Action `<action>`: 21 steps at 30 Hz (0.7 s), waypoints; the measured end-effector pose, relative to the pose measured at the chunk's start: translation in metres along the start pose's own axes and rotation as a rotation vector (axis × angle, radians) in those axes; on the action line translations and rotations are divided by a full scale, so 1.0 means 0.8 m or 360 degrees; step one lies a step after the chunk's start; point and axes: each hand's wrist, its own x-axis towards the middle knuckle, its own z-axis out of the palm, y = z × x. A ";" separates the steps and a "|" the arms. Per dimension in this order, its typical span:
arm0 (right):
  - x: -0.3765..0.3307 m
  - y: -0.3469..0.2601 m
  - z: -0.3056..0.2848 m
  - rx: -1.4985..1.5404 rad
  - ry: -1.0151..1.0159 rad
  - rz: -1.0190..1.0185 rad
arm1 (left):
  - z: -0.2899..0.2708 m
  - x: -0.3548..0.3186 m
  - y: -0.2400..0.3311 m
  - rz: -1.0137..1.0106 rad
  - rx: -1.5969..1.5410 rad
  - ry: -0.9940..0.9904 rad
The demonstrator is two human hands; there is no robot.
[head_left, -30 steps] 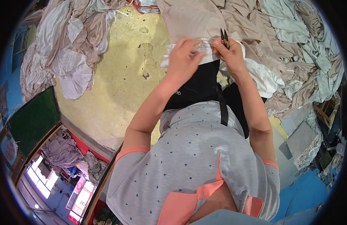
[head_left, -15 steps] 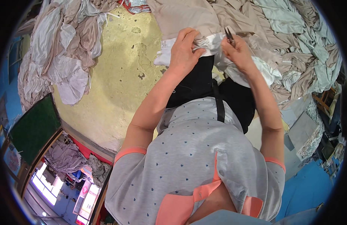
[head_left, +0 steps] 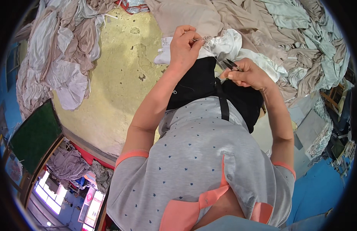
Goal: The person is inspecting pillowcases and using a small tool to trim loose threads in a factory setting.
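My left hand [head_left: 183, 48] is closed, thumb and forefinger pinched at the gathered edge of a beige-and-white cloth [head_left: 229, 42]. A thin strand seems to run by the fingertips; it is too fine to make out. In my right hand [head_left: 251, 74] is a pair of dark thread snips [head_left: 230, 64], blades pointing up and left. The snips are over my lap, below the white part of the cloth and apart from my left hand. Black fabric [head_left: 194, 84] covers my lap beneath both hands.
Heaped beige and pale green cloth [head_left: 290, 23] spreads across the far right. Another pile of beige and white cloth [head_left: 70, 50] hangs at the left. Between them shows a worn yellow surface [head_left: 120, 88]. A dark green panel [head_left: 36, 134] stands at lower left.
My right hand with the snips has come down toward my lap, away from the cloth. My left hand has shifted slightly up and left, and more white cloth shows beside it.
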 end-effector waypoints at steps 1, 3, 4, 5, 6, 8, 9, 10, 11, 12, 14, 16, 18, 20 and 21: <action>0.003 -0.002 0.007 -0.0040 0.0033 -0.0154 | 0.002 0.000 0.001 0.0025 0.0027 0.0032; 0.007 -0.007 0.018 -0.0155 0.0231 -0.0457 | 0.004 0.000 0.003 0.0050 0.0054 0.0068; 0.013 -0.011 0.021 -0.0152 0.0210 -0.0463 | 0.004 0.000 0.004 0.0053 0.0070 0.0072; 0.021 -0.016 0.023 -0.0352 0.0468 -0.0818 | 0.005 -0.001 0.005 0.0055 0.0085 0.0073; 0.029 -0.020 0.025 -0.0556 0.0751 -0.1145 | 0.007 -0.001 0.005 0.0052 0.0082 0.0070; 0.058 -0.029 0.026 -0.0516 0.0748 -0.1314 | 0.010 -0.001 0.004 0.0015 0.0046 0.0081; 0.075 -0.032 0.028 -0.0234 0.0685 -0.1299 | 0.012 0.000 0.002 0.0018 0.0045 0.0087; 0.088 -0.032 0.032 0.0062 0.0647 -0.1276 | 0.013 0.001 0.001 0.0077 0.0034 0.0122; 0.097 -0.030 0.036 0.0276 0.0492 -0.1205 | 0.013 0.000 0.000 0.0137 0.0021 0.0147; 0.102 -0.027 0.037 0.0279 0.0487 -0.1201 | 0.013 -0.001 -0.001 0.0128 0.0028 0.0156; 0.109 -0.023 0.036 0.0549 0.0341 -0.0913 | 0.012 -0.003 -0.003 0.0105 -0.0019 0.0120; 0.093 -0.020 0.018 0.0515 0.0293 -0.0781 | 0.015 -0.005 -0.004 0.0077 0.0049 0.0121; 0.065 -0.019 -0.006 0.0340 0.0385 -0.0507 | 0.018 -0.007 -0.004 0.0057 0.0096 0.0106; 0.034 -0.015 -0.026 0.0042 0.0556 -0.0320 | 0.020 -0.006 -0.005 0.0012 0.0003 0.0132; 0.010 -0.010 -0.036 -0.0125 0.0650 -0.0295 | 0.020 -0.006 -0.006 0.0012 0.0007 0.0118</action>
